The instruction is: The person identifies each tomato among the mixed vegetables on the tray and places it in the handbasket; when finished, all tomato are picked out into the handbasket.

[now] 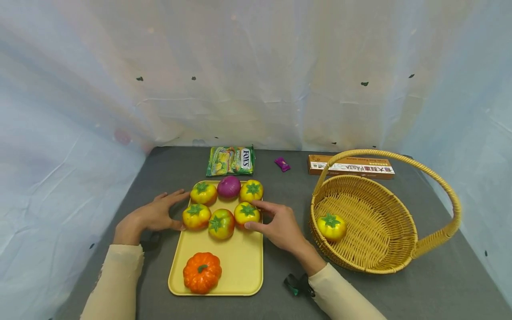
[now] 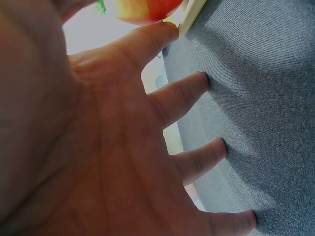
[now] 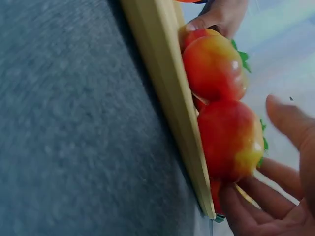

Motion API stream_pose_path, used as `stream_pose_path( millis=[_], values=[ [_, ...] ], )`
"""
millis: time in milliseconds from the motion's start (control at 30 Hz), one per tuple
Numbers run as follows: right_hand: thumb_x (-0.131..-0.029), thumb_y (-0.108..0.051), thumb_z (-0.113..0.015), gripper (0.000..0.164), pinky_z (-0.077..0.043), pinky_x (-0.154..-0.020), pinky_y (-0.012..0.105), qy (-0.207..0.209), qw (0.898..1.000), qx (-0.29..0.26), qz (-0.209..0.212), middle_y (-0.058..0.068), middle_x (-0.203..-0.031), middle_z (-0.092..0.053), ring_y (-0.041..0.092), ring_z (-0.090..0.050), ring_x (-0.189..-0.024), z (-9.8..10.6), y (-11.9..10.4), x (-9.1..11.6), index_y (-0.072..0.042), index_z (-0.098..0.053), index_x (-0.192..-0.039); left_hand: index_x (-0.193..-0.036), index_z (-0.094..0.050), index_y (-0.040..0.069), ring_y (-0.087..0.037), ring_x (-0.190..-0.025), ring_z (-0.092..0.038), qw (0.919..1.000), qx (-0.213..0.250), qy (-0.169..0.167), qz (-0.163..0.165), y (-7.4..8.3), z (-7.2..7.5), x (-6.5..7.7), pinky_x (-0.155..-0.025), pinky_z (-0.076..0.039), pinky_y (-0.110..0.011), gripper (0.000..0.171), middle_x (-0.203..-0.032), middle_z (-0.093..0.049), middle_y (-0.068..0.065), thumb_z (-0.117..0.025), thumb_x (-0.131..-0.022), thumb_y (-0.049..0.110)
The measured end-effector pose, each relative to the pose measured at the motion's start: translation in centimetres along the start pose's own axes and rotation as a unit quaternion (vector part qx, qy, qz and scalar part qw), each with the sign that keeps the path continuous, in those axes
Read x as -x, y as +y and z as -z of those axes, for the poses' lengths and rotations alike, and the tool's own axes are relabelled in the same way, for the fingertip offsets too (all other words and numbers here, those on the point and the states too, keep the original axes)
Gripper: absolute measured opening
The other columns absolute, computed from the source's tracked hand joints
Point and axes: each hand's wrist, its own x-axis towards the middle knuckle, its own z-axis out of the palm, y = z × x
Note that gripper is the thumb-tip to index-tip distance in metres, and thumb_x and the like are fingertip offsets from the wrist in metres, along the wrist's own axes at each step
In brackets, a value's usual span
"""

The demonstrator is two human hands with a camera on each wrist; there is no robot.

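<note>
On the yellow tray [image 1: 240,266] sit several yellow-and-red tomatoes with green star-shaped tops, a purple onion [image 1: 229,186] and an orange pumpkin [image 1: 202,272]. My right hand [image 1: 282,224] reaches over the tray's right edge to a tomato [image 1: 246,212]. In the right wrist view its fingers lie at the far side of that tomato [image 3: 230,141], while the thumb stands apart from it. My left hand [image 1: 156,213] is spread at the tray's left edge, thumb close to another tomato [image 1: 196,216]. Its fingertips [image 2: 199,81] rest on the dark tabletop in the left wrist view.
Right of the tray stands a wicker basket [image 1: 372,235] with a tall handle and one tomato [image 1: 332,227] inside. Behind lie a green Fox's candy bag [image 1: 230,161], a small purple-wrapped sweet [image 1: 282,164] and a brown pasta box [image 1: 351,167]. Pale curtains [image 1: 256,71] enclose the table.
</note>
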Motion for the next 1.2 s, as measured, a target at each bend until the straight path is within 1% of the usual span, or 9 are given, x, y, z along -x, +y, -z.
stream_pose_path(
  millis=[167, 333, 500, 600, 667, 833, 933, 1067, 1200],
  values=[
    [-0.08, -0.036, -0.086, 0.053, -0.057, -0.092, 0.035, -0.002, 1.0, 0.021, 0.009, -0.006, -0.126, -0.07, 0.008, -0.069, -0.106, -0.3, 0.1, 0.0, -0.024, -0.069, -0.129, -0.16, -0.031, 0.02, -0.059, -0.146, -0.008, 1.0, 0.0, -0.001, -0.003, -0.2, -0.2, -0.1, -0.105, -0.017, -0.082, 0.103, -0.167, -0.017, -0.019, -0.085, -0.076, 0.046],
    [-0.082, -0.028, -0.085, 0.051, -0.057, -0.094, 0.036, -0.016, 0.999, -0.04, 0.032, -0.007, -0.13, -0.066, 0.009, -0.067, -0.114, 1.2, -0.8, 1.1, -0.024, -0.067, -0.13, -0.159, -0.031, 0.02, -0.058, -0.146, -0.009, 1.0, -0.005, 0.0, 0.0, -0.1, -0.1, -0.2, -0.104, -0.019, -0.082, 0.104, -0.167, -0.018, -0.018, -0.085, -0.075, 0.048],
    [-0.086, -0.026, -0.081, 0.052, -0.053, -0.099, 0.03, -0.049, 0.993, -0.075, 0.078, -0.004, -0.136, -0.062, 0.012, -0.061, -0.124, 5.0, -2.2, 3.8, -0.024, -0.064, -0.135, -0.159, -0.031, 0.02, -0.058, -0.146, -0.009, 1.0, -0.007, 0.001, 0.004, -0.1, -0.1, -0.2, -0.103, -0.02, -0.083, 0.105, -0.167, -0.018, -0.018, -0.085, -0.075, 0.049],
    [-0.087, -0.019, -0.08, 0.053, -0.052, -0.101, 0.03, -0.054, 0.99, -0.077, 0.107, -0.001, -0.139, -0.061, 0.016, -0.059, -0.128, 8.2, -2.3, 5.9, -0.022, -0.062, -0.137, -0.159, -0.031, 0.02, -0.058, -0.146, -0.009, 1.0, -0.008, 0.002, 0.003, -0.1, 0.0, -0.3, -0.103, -0.02, -0.083, 0.104, -0.167, -0.019, -0.018, -0.085, -0.075, 0.049],
    [-0.087, -0.012, -0.079, 0.054, -0.051, -0.101, 0.029, -0.051, 0.99, -0.075, 0.109, 0.0, -0.14, -0.06, 0.018, -0.059, -0.128, 10.7, -2.1, 7.5, -0.02, -0.061, -0.138, -0.159, -0.032, 0.021, -0.058, -0.146, -0.009, 1.0, -0.009, 0.003, 0.003, -0.2, 0.0, -0.3, -0.103, -0.02, -0.083, 0.104, -0.167, -0.019, -0.018, -0.086, -0.075, 0.049],
    [-0.085, 0.002, -0.077, 0.059, -0.05, -0.1, 0.021, -0.035, 0.995, -0.037, 0.084, 0.006, -0.141, -0.06, 0.015, -0.058, -0.127, 16.8, -1.1, 11.3, -0.013, -0.059, -0.14, -0.159, -0.032, 0.02, -0.059, -0.146, -0.01, 0.9999, -0.011, 0.006, -0.001, -0.2, 0.0, -0.3, -0.102, -0.019, -0.083, 0.104, -0.166, -0.019, -0.018, -0.086, -0.074, 0.048],
    [-0.085, 0.006, -0.075, 0.06, -0.05, -0.099, 0.019, -0.033, 0.997, -0.002, 0.068, 0.011, -0.142, -0.059, 0.011, -0.057, -0.129, 19.5, -0.2, 13.2, -0.009, -0.058, -0.14, -0.159, -0.032, 0.021, -0.058, -0.146, -0.01, 0.9999, -0.01, 0.008, 0.001, -0.1, 0.1, -0.3, -0.103, -0.019, -0.083, 0.104, -0.166, -0.019, -0.018, -0.086, -0.074, 0.048],
    [-0.088, 0.0, -0.075, 0.057, -0.049, -0.096, 0.014, -0.036, 0.998, 0.05, 0.027, 0.007, -0.142, -0.059, 0.001, -0.055, -0.129, 21.2, 0.9, 14.7, -0.015, -0.059, -0.14, -0.159, -0.032, 0.02, -0.058, -0.146, -0.01, 0.9999, -0.01, 0.007, 0.002, 0.0, 0.1, -0.3, -0.103, -0.019, -0.083, 0.104, -0.166, -0.019, -0.018, -0.086, -0.074, 0.047],
    [-0.091, -0.01, -0.075, 0.052, -0.049, -0.095, 0.012, -0.048, 0.996, 0.072, -0.012, 0.0, -0.139, -0.061, -0.004, -0.055, -0.126, 21.2, 1.7, 14.9, -0.023, -0.06, -0.139, -0.159, -0.032, 0.019, -0.058, -0.146, -0.011, 0.9999, -0.008, 0.007, 0.002, -0.1, 0.0, -0.3, -0.103, -0.019, -0.083, 0.104, -0.166, -0.02, -0.019, -0.086, -0.074, 0.047]
  ],
)
